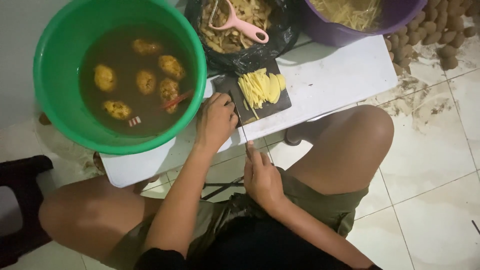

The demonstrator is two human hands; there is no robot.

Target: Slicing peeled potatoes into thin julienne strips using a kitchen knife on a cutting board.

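We are observing a low white table (330, 75) standing on stained floor tiles (430, 150). The right hand (261, 176) is gripping a knife (241, 127) at the near table edge; the left hand (216, 120) is resting curled, holding nothing, on a dark cutting board (272, 105) bearing potato strips (261, 87). A green water bucket (55, 65) is sitting far left.

Stained pale floor tiles (430, 150), white wall (15, 60)

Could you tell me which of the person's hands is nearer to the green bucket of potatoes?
The left. The left hand rests on the white table right beside the green bucket, almost at its rim. The right hand is lower, holding the knife, farther from the bucket.
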